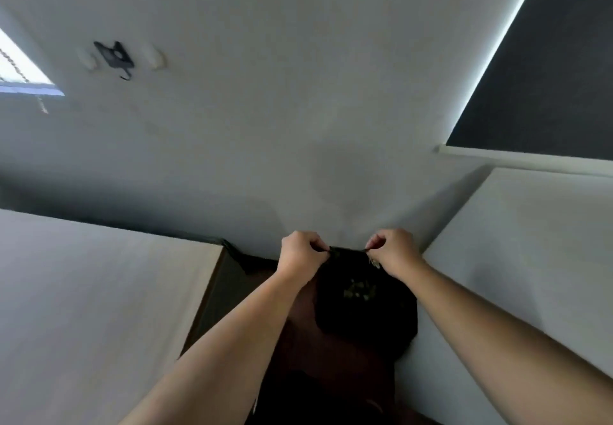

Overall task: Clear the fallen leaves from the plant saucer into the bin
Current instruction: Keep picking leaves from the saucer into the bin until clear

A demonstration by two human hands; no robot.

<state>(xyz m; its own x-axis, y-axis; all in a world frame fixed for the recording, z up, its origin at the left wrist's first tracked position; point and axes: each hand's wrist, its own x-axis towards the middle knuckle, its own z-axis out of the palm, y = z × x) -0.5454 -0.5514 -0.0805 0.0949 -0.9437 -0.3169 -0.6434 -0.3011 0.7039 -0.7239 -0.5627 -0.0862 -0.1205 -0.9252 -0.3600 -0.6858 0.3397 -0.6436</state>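
I am pinching the far rim of the black plastic bin liner (365,318) with my left hand (303,253) and right hand (393,252), both grips closed on it. Pale fallen leaves (360,290) are lying inside, lower centre. Next, probably releasing the rim evenly.

Both bare forearms reached forward and slightly inward from the lower edge of the view, the left from lower left, the right from lower right. The left hand (302,252) and right hand (391,249) sat level and near each other, knuckles up, fingers curled, each thumb and forefinger pinched closed on a thin dark edge (348,250) stretched between them.
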